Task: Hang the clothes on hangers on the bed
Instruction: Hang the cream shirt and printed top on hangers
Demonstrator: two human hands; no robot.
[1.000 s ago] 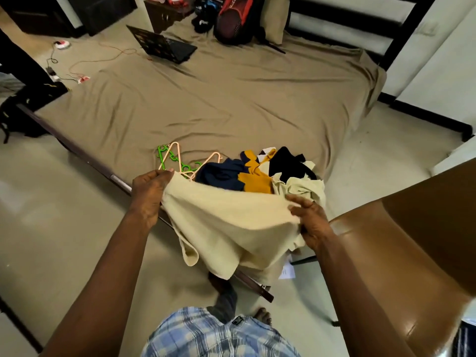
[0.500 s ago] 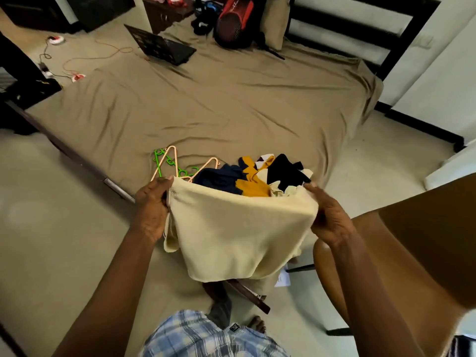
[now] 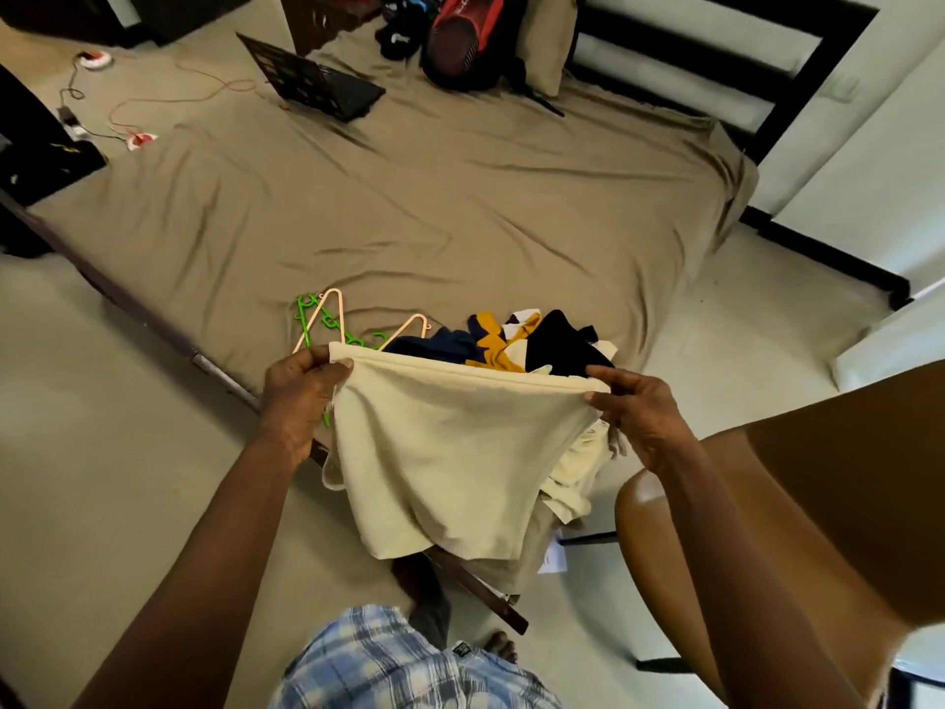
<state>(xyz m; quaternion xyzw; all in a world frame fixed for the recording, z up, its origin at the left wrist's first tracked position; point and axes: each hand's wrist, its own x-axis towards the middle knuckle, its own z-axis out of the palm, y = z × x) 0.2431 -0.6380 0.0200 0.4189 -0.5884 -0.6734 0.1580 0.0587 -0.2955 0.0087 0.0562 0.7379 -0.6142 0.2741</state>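
Left hand (image 3: 299, 396) pinches the cream garment (image 3: 450, 452) at nine o'clock on its top hem, and the right hand (image 3: 639, 417) pinches it at three. The taut hem runs nine-to-three and the cloth hangs toward six, over the near corner of the bed (image 3: 409, 197) with its wrinkled tan sheet. Hangers (image 3: 327, 319) lie at eleven, a pile of clothes (image 3: 511, 340) at twelve. Laptop (image 3: 317, 87) and backpack (image 3: 460, 38) sit at the bed's far end. Brown chair (image 3: 792, 529) at four, on pale floor.

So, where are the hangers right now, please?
In the head view, the hangers lie on the bed at its near edge, left of the clothes pile, beyond the left hand.
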